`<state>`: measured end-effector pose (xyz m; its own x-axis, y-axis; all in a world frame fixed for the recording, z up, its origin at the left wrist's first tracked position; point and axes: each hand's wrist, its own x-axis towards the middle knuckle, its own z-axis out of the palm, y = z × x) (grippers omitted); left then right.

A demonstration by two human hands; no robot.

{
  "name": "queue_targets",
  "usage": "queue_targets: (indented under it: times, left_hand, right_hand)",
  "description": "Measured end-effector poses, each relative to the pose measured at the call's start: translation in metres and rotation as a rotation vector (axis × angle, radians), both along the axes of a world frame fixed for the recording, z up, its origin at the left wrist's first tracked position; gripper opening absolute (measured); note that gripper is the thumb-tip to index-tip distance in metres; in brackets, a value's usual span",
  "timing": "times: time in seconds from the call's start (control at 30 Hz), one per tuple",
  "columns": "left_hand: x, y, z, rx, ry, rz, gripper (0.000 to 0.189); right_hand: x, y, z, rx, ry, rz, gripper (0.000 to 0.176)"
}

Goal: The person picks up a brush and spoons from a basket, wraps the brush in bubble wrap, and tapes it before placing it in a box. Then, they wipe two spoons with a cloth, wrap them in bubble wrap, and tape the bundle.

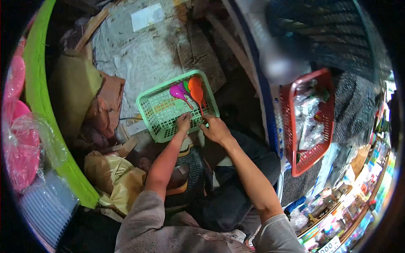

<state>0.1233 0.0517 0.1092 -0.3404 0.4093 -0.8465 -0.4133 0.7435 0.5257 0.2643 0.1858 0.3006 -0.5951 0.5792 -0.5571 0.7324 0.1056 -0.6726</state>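
Note:
A light green plastic basket (148,98) stands before me. In its far right part are plastic ladles: a purple ladle (177,91), an orange ladle (196,93) and a green one (186,87) partly covered by the others. My right hand (216,129) is closed at the basket's near right side, its fingertips round the lower end of the orange ladle's handle. My left hand (184,122) is over the near rim with its fingers curled together, just below the purple ladle's handle. What it holds, if anything, is hidden.
A red basket (288,126) with plastic-wrapped items stands on the right. Crumpled yellowish wrapping (116,177) and brown cardboard (110,103) lie on the left. Pink plastic-wrapped goods (21,143) are beyond a lime green edge (50,114). My legs are close below the green basket.

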Motion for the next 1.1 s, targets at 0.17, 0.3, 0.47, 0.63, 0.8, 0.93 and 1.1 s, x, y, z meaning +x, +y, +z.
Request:
queue_targets:
  times: [0.17, 0.3, 0.47, 0.63, 0.8, 0.93, 1.1]
  left_hand:
    - [-0.005, 0.01, -0.062, -0.162, -0.034, 0.172, 0.038]
    - [-0.007, 0.02, -0.108, -0.234, 0.045, 0.16, 0.038]
    - [-0.009, 0.063, -0.101, -0.365, 0.218, 0.023, 0.042]
    - [-0.006, 0.082, -0.106, -0.471, 0.33, 0.209, 0.041]
    - [-0.012, 0.076, -0.124, -0.452, 0.374, 0.127, 0.03]
    - [-0.01, 0.062, -0.135, -0.38, 0.481, -0.158, 0.027]
    - [0.002, 0.042, -0.107, -0.186, 0.405, 0.223, 0.021]
  right_hand:
    - [-0.005, -0.002, -0.043, -0.152, -0.145, 0.054, 0.035]
    - [-0.004, 0.0, -0.063, -0.228, -0.134, -0.002, 0.032]
    - [-0.003, 0.006, -0.085, -0.186, -0.15, 0.015, 0.031]
    - [0.0, 0.004, -0.11, -0.189, -0.202, -0.008, 0.035]
    - [-0.007, 0.005, -0.109, -0.238, -0.222, 0.029, 0.037]
    - [-0.01, 0.0, -0.11, -0.214, -0.23, 0.046, 0.037]
    - [-0.013, 0.0, -0.103, -0.208, -0.22, 0.071, 0.035]
